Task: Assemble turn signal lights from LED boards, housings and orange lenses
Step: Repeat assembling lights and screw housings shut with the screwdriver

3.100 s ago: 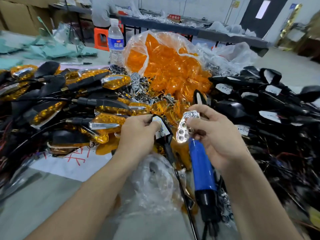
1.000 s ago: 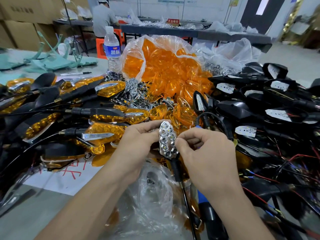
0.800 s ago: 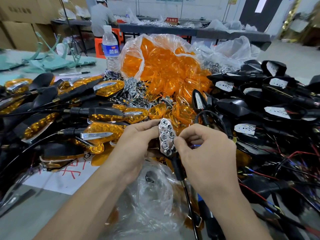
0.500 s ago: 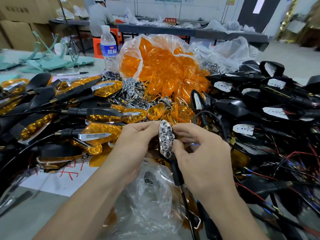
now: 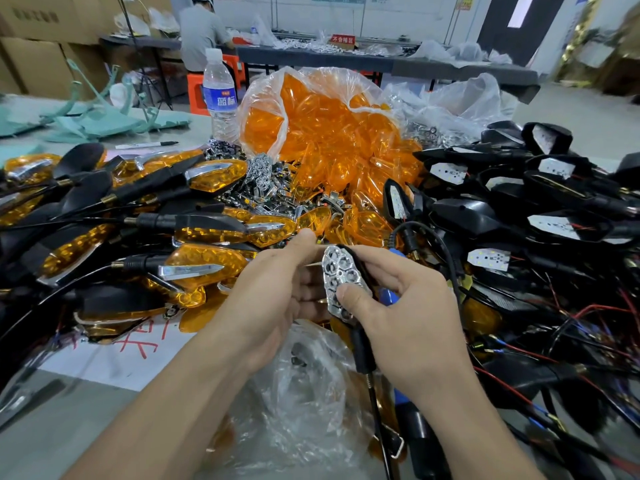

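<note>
A clear plastic water bottle point(image 5: 218, 95) wears a blue label reading "蓝标" in white. On the far dark table a small red sign point(image 5: 343, 39) reads "不合格区". The white paper sheet point(image 5: 114, 358) shows red handwritten strokes, mostly covered and unreadable.

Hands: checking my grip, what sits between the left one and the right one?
Head view: a chrome reflector in a black housing, held by left hand and right hand.

Bright even indoor light, soft shadows, glare on plastic, wide-angle edge bending
</note>
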`<act>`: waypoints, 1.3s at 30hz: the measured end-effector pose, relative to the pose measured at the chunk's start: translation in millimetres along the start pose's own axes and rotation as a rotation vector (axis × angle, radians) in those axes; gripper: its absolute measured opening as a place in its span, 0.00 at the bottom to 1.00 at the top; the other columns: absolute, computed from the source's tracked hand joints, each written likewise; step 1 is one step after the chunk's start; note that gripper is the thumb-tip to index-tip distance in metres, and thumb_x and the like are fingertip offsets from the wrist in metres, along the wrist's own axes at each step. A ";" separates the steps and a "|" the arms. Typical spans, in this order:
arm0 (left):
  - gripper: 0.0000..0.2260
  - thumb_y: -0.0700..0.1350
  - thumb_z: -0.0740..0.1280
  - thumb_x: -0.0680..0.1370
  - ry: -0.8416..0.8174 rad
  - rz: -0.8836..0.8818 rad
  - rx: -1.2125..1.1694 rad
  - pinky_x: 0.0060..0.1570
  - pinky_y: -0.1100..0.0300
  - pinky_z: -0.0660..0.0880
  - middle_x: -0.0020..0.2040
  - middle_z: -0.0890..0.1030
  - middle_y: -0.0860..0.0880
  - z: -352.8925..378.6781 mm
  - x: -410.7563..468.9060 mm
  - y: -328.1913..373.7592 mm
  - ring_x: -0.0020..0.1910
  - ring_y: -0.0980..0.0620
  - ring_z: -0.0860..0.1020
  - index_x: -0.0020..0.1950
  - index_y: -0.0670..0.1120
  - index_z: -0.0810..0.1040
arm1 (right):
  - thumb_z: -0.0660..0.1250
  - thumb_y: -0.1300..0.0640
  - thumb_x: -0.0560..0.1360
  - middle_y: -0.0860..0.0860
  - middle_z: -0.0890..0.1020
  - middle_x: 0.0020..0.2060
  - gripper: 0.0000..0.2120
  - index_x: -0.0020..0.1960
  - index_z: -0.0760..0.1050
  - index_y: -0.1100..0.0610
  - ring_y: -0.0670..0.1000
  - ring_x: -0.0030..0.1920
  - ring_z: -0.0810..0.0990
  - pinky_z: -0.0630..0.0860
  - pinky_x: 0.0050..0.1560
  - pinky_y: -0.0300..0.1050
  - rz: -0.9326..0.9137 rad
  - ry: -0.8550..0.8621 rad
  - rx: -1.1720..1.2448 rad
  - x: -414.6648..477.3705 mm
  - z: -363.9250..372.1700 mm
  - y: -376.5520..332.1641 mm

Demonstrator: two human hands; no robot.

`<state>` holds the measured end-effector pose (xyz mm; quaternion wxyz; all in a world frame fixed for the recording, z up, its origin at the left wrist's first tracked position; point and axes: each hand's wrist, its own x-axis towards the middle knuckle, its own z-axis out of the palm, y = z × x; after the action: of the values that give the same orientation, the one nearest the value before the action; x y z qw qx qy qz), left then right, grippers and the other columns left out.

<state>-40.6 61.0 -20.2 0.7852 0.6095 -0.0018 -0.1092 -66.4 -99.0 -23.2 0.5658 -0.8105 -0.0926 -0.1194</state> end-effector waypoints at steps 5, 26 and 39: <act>0.12 0.41 0.69 0.81 -0.013 0.069 0.067 0.44 0.52 0.84 0.52 0.86 0.35 -1.7 1.3 -0.8 0.52 0.36 0.86 0.60 0.51 0.87 | 0.76 0.60 0.76 0.30 0.85 0.50 0.19 0.60 0.84 0.39 0.32 0.55 0.82 0.81 0.58 0.40 0.033 0.043 0.055 0.2 -0.4 1.6; 0.22 0.49 0.75 0.69 -0.062 0.026 0.045 0.49 0.53 0.85 0.56 0.87 0.43 -9.8 2.6 1.8 0.54 0.43 0.86 0.64 0.50 0.85 | 0.75 0.64 0.74 0.23 0.82 0.47 0.34 0.49 0.76 0.21 0.28 0.53 0.80 0.72 0.51 0.21 -0.110 -0.006 0.060 -5.6 1.7 -6.5; 0.19 0.41 0.73 0.69 -0.009 0.112 0.013 0.49 0.50 0.85 0.53 0.87 0.40 -8.3 1.8 3.3 0.49 0.43 0.87 0.61 0.47 0.87 | 0.76 0.52 0.76 0.22 0.80 0.40 0.26 0.70 0.76 0.35 0.30 0.50 0.80 0.72 0.43 0.21 -0.038 0.069 -0.064 -13.0 12.7 3.0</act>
<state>-37.2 69.4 -19.4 0.7861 0.6131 -0.0401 -0.0678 -76.8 -88.2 -34.0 0.5403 -0.8216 -0.0845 -0.1609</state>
